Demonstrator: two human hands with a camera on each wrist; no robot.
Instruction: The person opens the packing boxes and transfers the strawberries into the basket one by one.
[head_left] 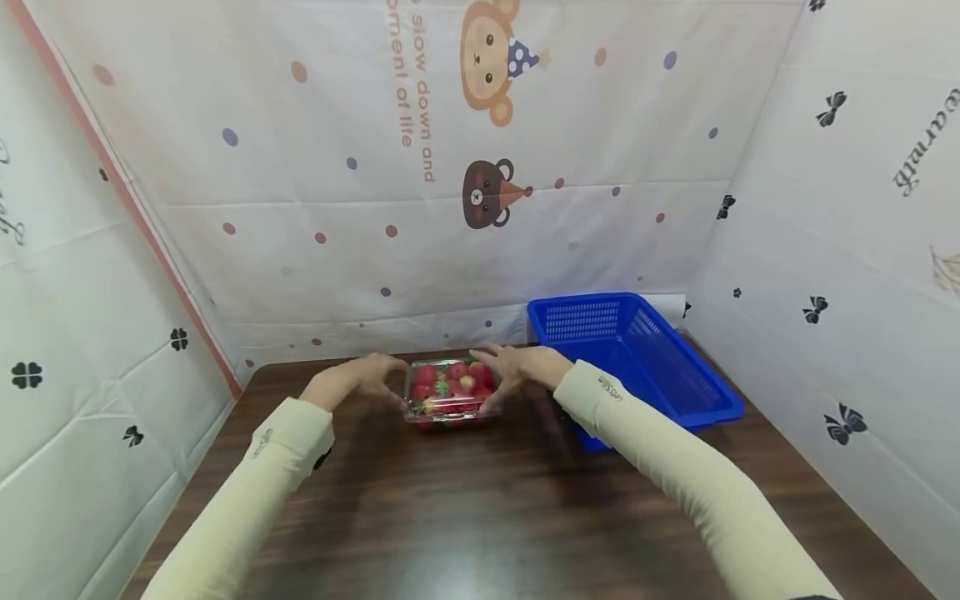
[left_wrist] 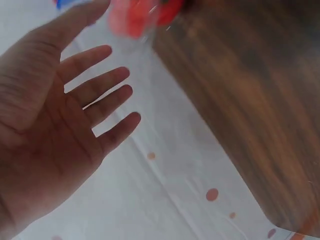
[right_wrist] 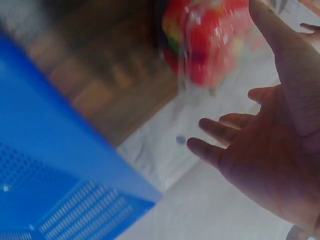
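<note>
A clear plastic box [head_left: 452, 410] of red strawberries [head_left: 426, 375] stands near the back edge of the table. At its left side is my left hand [head_left: 372, 375], thumb and fingers spread apart. My right hand [head_left: 516, 365] is at the right side of the box, its fingertips at the upper edge and its thumb lower at the front corner. In the left wrist view the fingers [left_wrist: 102, 102] are fairly straight, with blurred strawberries [left_wrist: 132, 19] beyond the thumb. The right wrist view shows spread fingers [right_wrist: 215, 131] beside the strawberries [right_wrist: 212, 50].
A blue plastic basket [head_left: 701, 417] with perforated walls stands at the back right, close by my right forearm. The dark wooden table [head_left: 450, 500] runs up to a patterned fabric backdrop [head_left: 315, 250], with more fabric at both sides.
</note>
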